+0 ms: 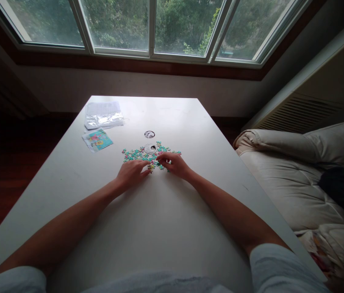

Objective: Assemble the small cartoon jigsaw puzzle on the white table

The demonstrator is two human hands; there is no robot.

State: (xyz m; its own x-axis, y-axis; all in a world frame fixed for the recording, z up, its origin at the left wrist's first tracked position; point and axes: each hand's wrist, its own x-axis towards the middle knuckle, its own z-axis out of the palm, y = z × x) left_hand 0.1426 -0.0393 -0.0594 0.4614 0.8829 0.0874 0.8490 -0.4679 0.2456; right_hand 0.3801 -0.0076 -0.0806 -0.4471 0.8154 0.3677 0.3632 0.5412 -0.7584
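Observation:
Several small teal, pink and yellow puzzle pieces [135, 154] lie scattered on the white table [166, 219], around a round grommet [150, 148]. My left hand [131, 172] rests at the near edge of the pile, fingers curled, fingertips touching pieces. My right hand [173, 162] sits just right of it, fingers bent and pinching among the pieces. What either hand holds is too small to make out.
A colourful printed card [97, 139] and a clear plastic bag on paper [103, 115] lie at the far left of the table. A second small round thing [149, 134] sits beyond the pile. A white cushioned sofa [297, 179] stands to the right, windows ahead.

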